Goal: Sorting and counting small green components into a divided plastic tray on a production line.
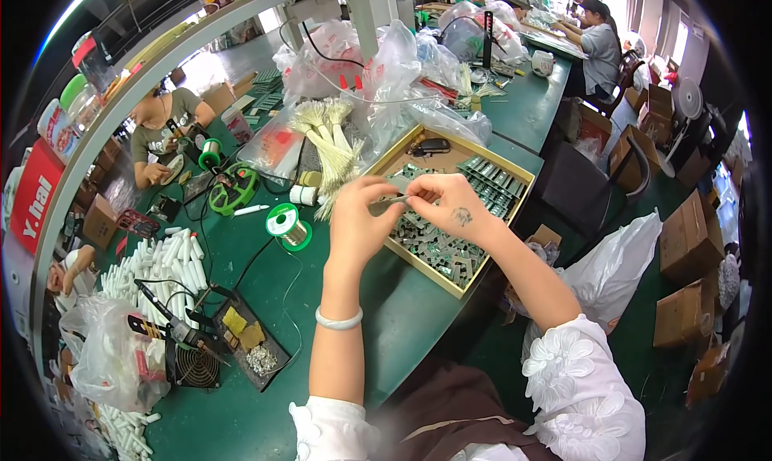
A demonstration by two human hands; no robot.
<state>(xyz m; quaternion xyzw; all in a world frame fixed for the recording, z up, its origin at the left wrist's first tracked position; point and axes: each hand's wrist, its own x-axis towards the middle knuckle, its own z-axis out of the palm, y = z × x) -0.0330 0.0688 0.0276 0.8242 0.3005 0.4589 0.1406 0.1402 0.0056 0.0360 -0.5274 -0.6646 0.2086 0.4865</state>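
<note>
My left hand (359, 218) and my right hand (452, 207) meet over a shallow yellow-edged tray (523, 189). Both are closed, thumbs against fingers, pinching a thin greyish strip (394, 200) between them. It looks like a small circuit board, but the fingers cover much of it. Beneath my hands a loose heap of small circuit boards (450, 258) fills the near part of the tray. Larger green board panels (492, 180) lie in rows at its far right. A dark oval object (435, 145) rests at the far end.
Left of my hands stand a solder wire spool (289, 226) and bundled pale wires (331, 143). A soldering iron stand (189, 332), a dark tray with yellow sponges (261, 356) and white tubes (161, 272) lie farther left. Plastic bags (394, 59) crowd the back. Co-workers sit across and beyond.
</note>
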